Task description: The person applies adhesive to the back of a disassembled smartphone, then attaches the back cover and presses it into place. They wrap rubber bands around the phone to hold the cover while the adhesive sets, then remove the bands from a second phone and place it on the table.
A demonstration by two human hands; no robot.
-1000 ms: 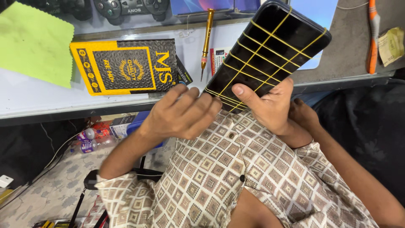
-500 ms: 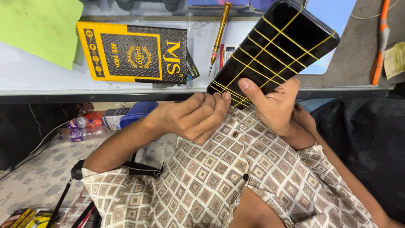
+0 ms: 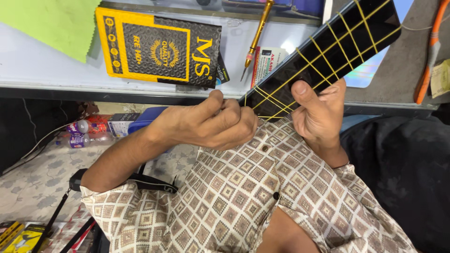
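Hands wrapping a phone with yellow bands

Left hand (image 3: pixel 211 124) pinched a yellow band (image 3: pixel 257 104) at the black phone's (image 3: pixel 328 51) near end, while right hand (image 3: pixel 318 112) gripped the phone. It stuck out over the table (image 3: pixel 42 75), near a screwdriver (image 3: pixel 255 40).

Head cam, close, downward over hands (image 3: pixel 262 122)

I see a black slab-shaped phone (image 3: pixel 328 56) held tilted above the edge of the white workbench (image 3: pixel 47 75), its far end rising up and away over the bench and its near end hanging just off the bench edge. Thin yellow rubber bands (image 3: pixel 323 54) cross its glossy face in a grid, several lengthwise and several across, with loose strands bunched at the near corner.
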